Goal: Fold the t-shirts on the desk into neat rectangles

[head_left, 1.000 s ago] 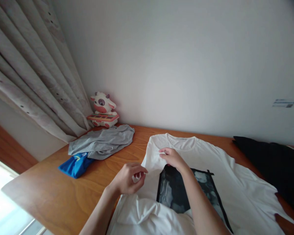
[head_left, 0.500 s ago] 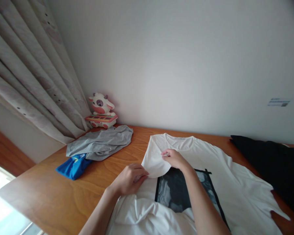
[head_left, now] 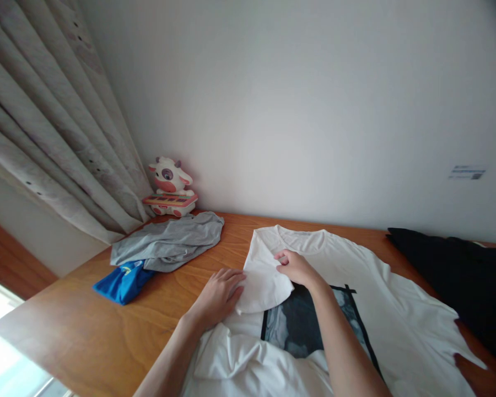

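Observation:
A white T-shirt (head_left: 355, 264) with a dark framed picture print lies spread on the wooden table, its neckline toward the wall. Its left sleeve (head_left: 262, 286) is folded inward over the body, covering a corner of the print. My left hand (head_left: 220, 293) rests at the outer edge of this folded sleeve, fingers stretched out and laid flat. On the sleeve's inner side, my right hand (head_left: 295, 268) has its fingers curled in a pinch at the cloth; the fingertips are partly hidden. The shirt's lower part (head_left: 248, 358) is bunched in wrinkles between my forearms.
A grey garment (head_left: 169, 242) and a blue cloth piece (head_left: 124, 281) lie on the wooden table (head_left: 149, 325) at the left. Behind them sits a cow toy with a keyboard (head_left: 170, 187), near the curtain (head_left: 58, 110). Black clothing (head_left: 458, 270) lies at the right against the wall.
My left hand has let go of the sleeve's hem and now lies flat at its edge, fingers extended. The folded sleeve has spread lower over the print. My right hand has barely shifted.

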Demonstrator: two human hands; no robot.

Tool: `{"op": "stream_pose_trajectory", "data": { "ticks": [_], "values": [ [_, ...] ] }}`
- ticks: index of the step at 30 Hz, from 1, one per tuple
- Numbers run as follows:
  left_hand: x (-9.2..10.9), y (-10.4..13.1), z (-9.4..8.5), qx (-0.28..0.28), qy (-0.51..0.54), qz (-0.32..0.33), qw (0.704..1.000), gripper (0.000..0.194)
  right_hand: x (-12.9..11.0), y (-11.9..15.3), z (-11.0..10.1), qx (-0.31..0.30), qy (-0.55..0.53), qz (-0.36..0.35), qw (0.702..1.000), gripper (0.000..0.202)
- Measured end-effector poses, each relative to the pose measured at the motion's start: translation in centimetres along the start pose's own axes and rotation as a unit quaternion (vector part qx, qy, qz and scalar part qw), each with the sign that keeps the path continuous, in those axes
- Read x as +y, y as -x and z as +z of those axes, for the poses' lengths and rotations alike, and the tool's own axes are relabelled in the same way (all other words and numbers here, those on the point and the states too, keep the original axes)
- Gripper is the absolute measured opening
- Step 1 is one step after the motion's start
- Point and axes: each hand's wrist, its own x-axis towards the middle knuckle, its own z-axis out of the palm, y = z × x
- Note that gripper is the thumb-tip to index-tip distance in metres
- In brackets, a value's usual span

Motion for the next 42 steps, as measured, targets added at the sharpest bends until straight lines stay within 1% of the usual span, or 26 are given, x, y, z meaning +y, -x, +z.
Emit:
{"op": "stream_pose_trajectory", "data": {
  "ticks": [2, 4, 5, 7, 10, 13, 16, 18, 21, 23, 26, 28, 30, 33, 35, 38, 40, 42],
  "values": [
    [-0.2, 0.0, 0.2, 0.014, -0.003, -0.012, 1.000, 0.032, 0.0, 0.1, 0.0, 0.007, 0.007, 0.010, 1.000, 0.030],
    [-0.1, -0.4, 0.3, 0.038, 0.027, -0.032, 0.998, 0.031, 0.0, 0.1, 0.2, 0.019, 0.015, 0.022, 0.999, 0.027],
    [-0.1, -1.0, 0.3, 0.049, 0.047, -0.050, 0.996, 0.030, 0.0, 0.2, 0.3, 0.026, 0.019, 0.029, 0.999, 0.028],
    [-0.2, -2.8, 0.5, 0.057, 0.064, -0.108, 0.990, 0.029, 0.0, 0.1, 0.4, 0.037, 0.026, 0.038, 0.998, 0.029],
    [-0.9, -6.8, 1.0, 0.032, 0.036, -0.194, 0.980, 0.029, 0.0, 0.0, 0.3, 0.040, 0.029, 0.042, 0.998, 0.025],
    [-1.9, -11.2, 2.0, 0.010, 0.011, -0.235, 0.972, 0.027, 0.1, 0.0, 0.2, 0.036, 0.026, 0.035, 0.998, 0.021],
    [-2.6, -14.5, 2.9, -0.020, -0.014, -0.282, 0.959, 0.024, 0.2, 0.1, 0.1, 0.037, 0.022, 0.024, 0.999, 0.019],
    [-2.7, -16.1, 3.4, -0.049, -0.031, -0.305, 0.951, 0.022, 0.2, 0.1, 0.2, 0.040, 0.021, 0.018, 0.999, 0.017],
    [-2.7, -17.7, 4.0, -0.087, -0.059, -0.315, 0.943, 0.034, 0.3, 0.0, 0.2, 0.044, 0.022, 0.016, 0.999, 0.018],
    [-2.5, -18.2, 4.3, -0.097, -0.084, -0.306, 0.943, 0.039, 0.1, 0.0, 0.2, 0.045, 0.024, 0.020, 0.999, 0.020],
    [-1.8, -18.2, 4.9, -0.085, -0.132, -0.280, 0.947, 0.029, -0.2, 0.1, 0.2, 0.043, 0.028, 0.027, 0.998, 0.020],
    [-0.7, -17.4, 5.2, -0.070, -0.168, -0.255, 0.950, 0.033, -0.5, 0.2, 0.1, 0.043, 0.033, 0.030, 0.998, 0.019],
    [0.8, -16.1, 5.6, -0.063, -0.197, -0.220, 0.953, 0.040, -0.6, 0.2, 0.1, 0.048, 0.040, 0.034, 0.997, 0.018],
    [3.2, -13.7, 6.5, -0.066, -0.222, -0.162, 0.959, 0.046, -0.7, 0.2, 0.3, 0.062, 0.054, 0.048, 0.995, 0.017],
    [4.3, -12.0, 7.3, -0.066, -0.243, -0.151, 0.956, 0.046, -0.7, 0.2, 0.5, 0.079, 0.065, 0.063, 0.993, 0.019],
    [4.9, -10.2, 8.2, -0.058, -0.256, -0.167, 0.950, 0.050, -0.6, 0.2, 0.9, 0.104, 0.076, 0.080, 0.988, 0.024],
    [4.9, -9.6, 8.3, -0.064, -0.238, -0.169, 0.954, 0.057, -0.5, 0.3, 1.1, 0.116, 0.079, 0.084, 0.987, 0.027],
    [4.8, -9.4, 8.1, -0.080, -0.219, -0.163, 0.959, 0.059, -0.5, 0.4, 1.1, 0.124, 0.082, 0.084, 0.985, 0.027]
  ]
}}
